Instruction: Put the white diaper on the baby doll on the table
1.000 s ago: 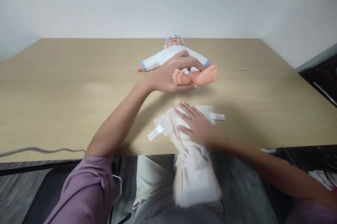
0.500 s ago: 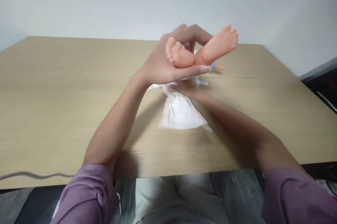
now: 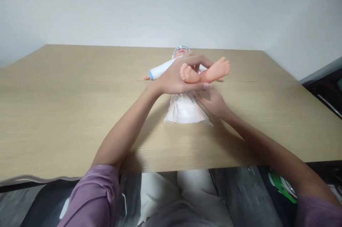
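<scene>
Clamps left hand [image 3: 173,78] round ankles [image 3: 203,77] of doll [image 3: 162,69] on far centre of tabletop [image 3: 66,116], seemingly to keep feet [image 3: 217,70] raised above diaper [image 3: 185,109]; rests right hand [image 3: 216,103] at diaper's right edge; cannot tell whether gripping it.

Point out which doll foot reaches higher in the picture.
The foot at picture right: it rises above the other foot, which sits nearer the wrist of the left hand.

Diaper [image 3: 185,112] now farther up table [image 3: 66,113]
</scene>
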A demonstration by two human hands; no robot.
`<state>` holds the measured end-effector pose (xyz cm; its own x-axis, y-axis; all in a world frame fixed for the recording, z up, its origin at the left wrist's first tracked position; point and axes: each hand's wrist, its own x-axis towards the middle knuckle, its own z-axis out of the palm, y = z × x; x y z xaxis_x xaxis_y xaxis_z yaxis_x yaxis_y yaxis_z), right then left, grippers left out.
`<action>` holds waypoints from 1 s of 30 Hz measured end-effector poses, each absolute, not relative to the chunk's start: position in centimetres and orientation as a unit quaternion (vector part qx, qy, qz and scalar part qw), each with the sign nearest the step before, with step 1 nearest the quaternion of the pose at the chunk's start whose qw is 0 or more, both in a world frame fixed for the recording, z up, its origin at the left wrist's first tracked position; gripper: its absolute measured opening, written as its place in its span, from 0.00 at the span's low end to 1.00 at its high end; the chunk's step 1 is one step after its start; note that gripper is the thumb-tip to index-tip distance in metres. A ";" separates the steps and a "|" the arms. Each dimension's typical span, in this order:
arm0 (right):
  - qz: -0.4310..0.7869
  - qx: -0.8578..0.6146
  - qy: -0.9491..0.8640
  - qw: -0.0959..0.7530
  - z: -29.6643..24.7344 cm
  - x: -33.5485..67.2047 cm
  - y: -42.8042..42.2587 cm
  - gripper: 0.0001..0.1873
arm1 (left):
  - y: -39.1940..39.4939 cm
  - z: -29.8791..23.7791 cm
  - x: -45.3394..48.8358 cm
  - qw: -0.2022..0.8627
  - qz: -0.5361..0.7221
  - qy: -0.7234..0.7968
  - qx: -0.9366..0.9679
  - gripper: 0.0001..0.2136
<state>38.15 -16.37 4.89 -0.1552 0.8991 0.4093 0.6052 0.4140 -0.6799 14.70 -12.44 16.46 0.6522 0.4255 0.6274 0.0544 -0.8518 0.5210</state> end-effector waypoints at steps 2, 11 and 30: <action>0.163 -0.510 -0.713 0.452 5.0 38.3 -18.1 0.25 | -13.0 15.7 14.9 0.241 0.387 0.135 0.880 0.23; 0.091 -0.298 -0.839 0.445 6.9 39.5 -18.9 0.21 | -15.7 12.0 10.8 0.205 0.357 0.123 0.903 0.22; -0.008 -0.233 -0.947 0.220 2.7 45.9 -17.8 0.26 | -16.9 4.6 2.2 0.137 0.168 0.188 0.958 0.33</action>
